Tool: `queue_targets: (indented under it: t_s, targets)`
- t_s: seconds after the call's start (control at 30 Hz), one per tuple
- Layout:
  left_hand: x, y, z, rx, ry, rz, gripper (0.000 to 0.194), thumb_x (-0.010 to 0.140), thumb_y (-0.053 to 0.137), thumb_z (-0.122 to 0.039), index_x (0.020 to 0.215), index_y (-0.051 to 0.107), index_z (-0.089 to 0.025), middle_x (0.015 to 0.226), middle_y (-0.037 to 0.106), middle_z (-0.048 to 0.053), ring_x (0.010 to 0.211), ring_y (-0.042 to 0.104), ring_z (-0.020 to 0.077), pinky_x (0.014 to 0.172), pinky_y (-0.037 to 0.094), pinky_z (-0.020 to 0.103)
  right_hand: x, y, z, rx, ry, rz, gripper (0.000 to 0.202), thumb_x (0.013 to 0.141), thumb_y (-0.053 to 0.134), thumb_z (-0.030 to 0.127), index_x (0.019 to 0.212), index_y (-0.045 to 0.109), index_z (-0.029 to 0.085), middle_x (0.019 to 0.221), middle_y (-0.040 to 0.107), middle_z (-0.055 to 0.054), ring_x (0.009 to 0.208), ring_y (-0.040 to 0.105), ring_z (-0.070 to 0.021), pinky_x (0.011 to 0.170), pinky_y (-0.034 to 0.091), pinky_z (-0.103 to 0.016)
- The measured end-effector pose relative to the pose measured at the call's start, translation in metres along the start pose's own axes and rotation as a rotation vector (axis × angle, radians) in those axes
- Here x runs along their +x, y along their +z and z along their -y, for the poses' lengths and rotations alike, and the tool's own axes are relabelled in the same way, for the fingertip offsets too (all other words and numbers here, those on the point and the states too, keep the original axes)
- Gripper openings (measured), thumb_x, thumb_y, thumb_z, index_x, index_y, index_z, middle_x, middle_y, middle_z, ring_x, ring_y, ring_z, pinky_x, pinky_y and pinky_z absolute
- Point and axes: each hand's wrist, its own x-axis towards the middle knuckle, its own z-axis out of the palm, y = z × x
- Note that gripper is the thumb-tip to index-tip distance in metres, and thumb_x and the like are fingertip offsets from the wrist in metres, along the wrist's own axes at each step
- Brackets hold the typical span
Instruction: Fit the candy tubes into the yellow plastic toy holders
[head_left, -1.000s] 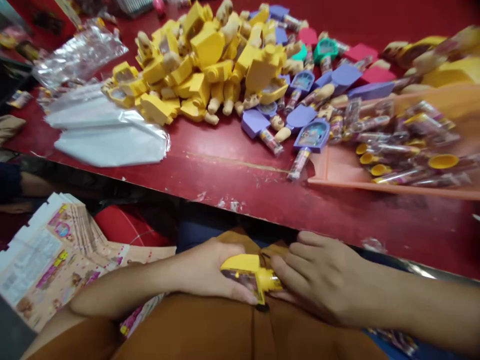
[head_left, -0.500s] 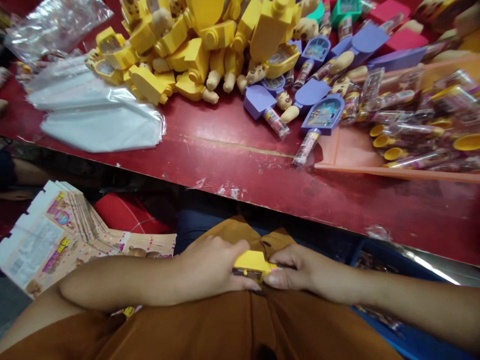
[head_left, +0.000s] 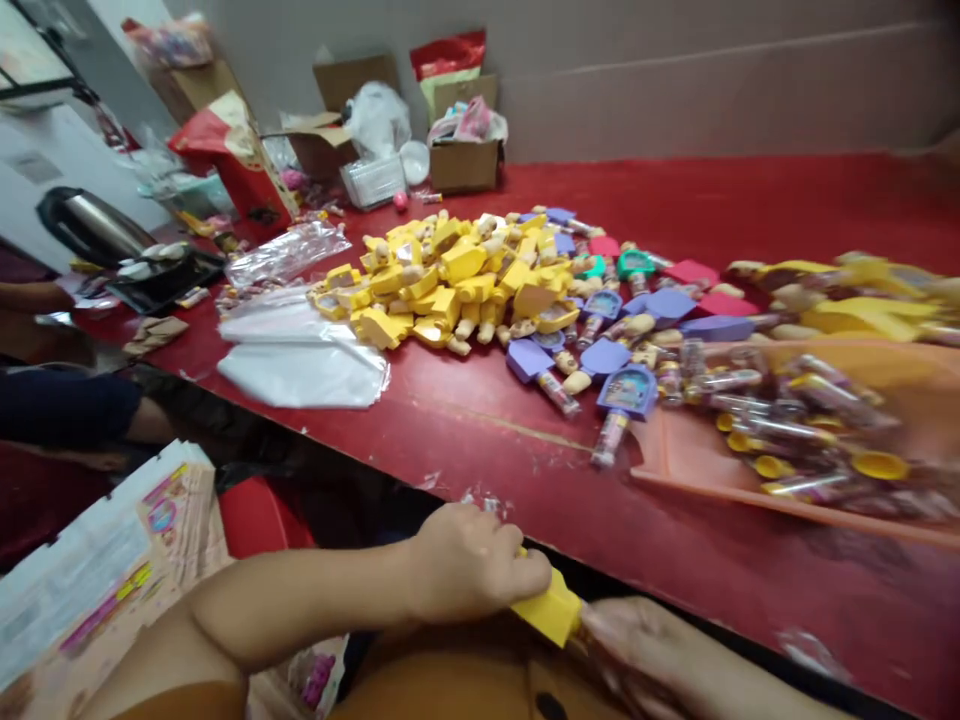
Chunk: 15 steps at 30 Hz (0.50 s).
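A yellow plastic toy (head_left: pixel 551 607) is held between both hands, low in the view, close to the lap. My left hand (head_left: pixel 476 565) is closed around its upper left end. At its lower right end, my right hand (head_left: pixel 637 640) is closed and blurred, with its fingers round what looks like the toy's handle. Beyond the hands, a heap of yellow toys (head_left: pixel 442 285) lies on the red table (head_left: pixel 465 440). Purple toys (head_left: pixel 628 390) with clear tube handles lie to the right of that heap.
An orange tray (head_left: pixel 660 450) with clear tubes stands at the right. Plastic bags (head_left: pixel 307 365) lie left of the heap. Printed cards (head_left: pixel 150 550) are at the lower left. Boxes (head_left: pixel 466 165) and a kettle (head_left: pixel 105 225) stand farther back. A person's arm (head_left: pixel 34 297) shows at far left.
The view has tilted up, showing the wall and boxes. Both hands still hold the yellow toy, which now slants down to the right.
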Motion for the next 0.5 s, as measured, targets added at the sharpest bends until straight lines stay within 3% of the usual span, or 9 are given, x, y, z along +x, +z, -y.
queue_targets:
  t_s: [0.1, 0.17, 0.33, 0.4, 0.47, 0.5]
  targets:
    - [0.008, 0.001, 0.003, -0.125, -0.077, 0.052, 0.018, 0.081, 0.052, -0.038, 0.081, 0.05, -0.02, 0.062, 0.06, -0.002, 0.053, 0.058, 0.0151, 0.043, 0.032, 0.026, -0.016, -0.009, 0.012, -0.606, -0.248, -0.401, 0.048, 0.085, 0.037, 0.059, 0.074, 0.055, 0.016, 0.069, 0.054, -0.006, 0.063, 0.046, -0.0171, 0.057, 0.03, -0.027]
    - [0.01, 0.005, -0.001, -0.225, -0.111, 0.098, 0.034, 0.076, 0.055, -0.054, 0.078, 0.051, -0.02, 0.063, 0.061, -0.001, 0.054, 0.059, 0.0161, 0.044, 0.034, 0.026, -0.022, -0.007, 0.013, -0.853, -0.335, -0.568, 0.041, 0.086, 0.038, 0.05, 0.072, 0.057, 0.016, 0.067, 0.056, -0.007, 0.061, 0.047, -0.0184, 0.056, 0.028, -0.028]
    - [0.015, 0.014, -0.007, -0.289, -0.121, -0.071, 0.04, 0.08, 0.047, -0.058, 0.075, 0.052, -0.018, 0.058, 0.06, -0.001, 0.046, 0.054, 0.0143, 0.042, 0.034, 0.026, -0.014, -0.005, 0.021, -0.553, -0.125, -0.415, 0.039, 0.082, 0.045, 0.05, 0.067, 0.055, 0.015, 0.062, 0.056, -0.002, 0.054, 0.048, -0.0121, 0.048, 0.024, -0.022]
    - [0.023, 0.009, 0.015, -0.254, -0.088, -0.156, 0.037, 0.082, 0.047, -0.054, 0.085, 0.055, -0.018, 0.07, 0.064, 0.002, 0.057, 0.058, 0.0155, 0.051, 0.042, 0.026, -0.017, -0.021, 0.037, -0.56, -0.153, -0.446, 0.037, 0.081, 0.047, 0.048, 0.068, 0.056, 0.015, 0.062, 0.057, -0.001, 0.055, 0.048, -0.0115, 0.048, 0.026, -0.021]
    - [0.028, 0.0, 0.058, -0.172, -0.097, -0.235, 0.037, 0.08, 0.053, -0.05, 0.102, 0.053, -0.02, 0.098, 0.064, 0.008, 0.086, 0.061, 0.0206, 0.073, 0.047, 0.031, -0.03, -0.052, 0.056, -0.668, -0.14, -0.666, 0.031, 0.082, 0.048, 0.042, 0.07, 0.058, 0.016, 0.063, 0.058, -0.001, 0.057, 0.051, -0.0117, 0.052, 0.032, -0.021]
    - [0.028, -0.004, 0.086, -0.1, -0.183, -0.262, 0.042, 0.079, 0.056, -0.047, 0.11, 0.05, -0.02, 0.112, 0.059, 0.011, 0.102, 0.055, 0.0249, 0.086, 0.044, 0.036, -0.04, -0.073, 0.064, -0.746, -0.056, -0.865, 0.029, 0.082, 0.05, 0.04, 0.07, 0.059, 0.016, 0.064, 0.059, -0.001, 0.059, 0.052, -0.0119, 0.055, 0.034, -0.021]
